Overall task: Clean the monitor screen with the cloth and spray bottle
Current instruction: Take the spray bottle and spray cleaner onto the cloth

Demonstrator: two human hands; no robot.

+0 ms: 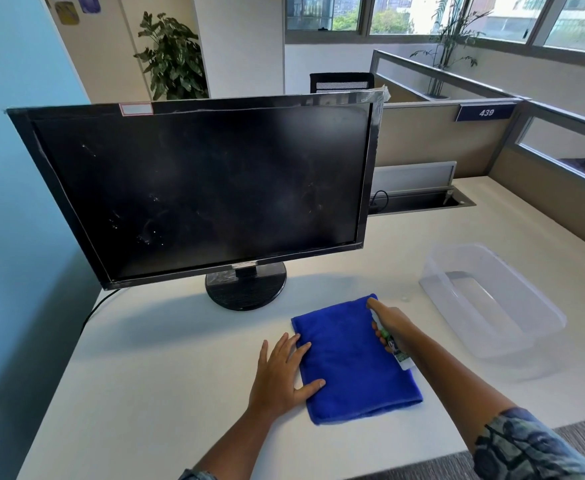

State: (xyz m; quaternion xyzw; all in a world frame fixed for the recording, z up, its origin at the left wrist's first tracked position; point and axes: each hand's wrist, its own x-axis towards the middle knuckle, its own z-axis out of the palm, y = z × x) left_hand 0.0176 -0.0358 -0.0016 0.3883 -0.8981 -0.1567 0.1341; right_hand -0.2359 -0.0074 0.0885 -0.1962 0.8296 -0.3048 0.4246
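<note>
A black monitor (197, 188) stands on a round base at the left of the white desk (166, 368); its dark screen shows smudges and white specks. In front of it a folded blue cloth (350, 362) lies flat on the desk. My left hand (284, 372) rests flat with spread fingers on the cloth's left edge. My right hand (390, 323) holds a small white spray bottle (396, 351) with a green label over the cloth's right side, index finger stretched over its top, nozzle end pointing toward the monitor.
A clear plastic tub (492, 306) stands on the desk to the right of the cloth. Behind the monitor are a cable tray slot (419, 200), cubicle partitions and a black chair back. A black cable runs off the desk's left edge.
</note>
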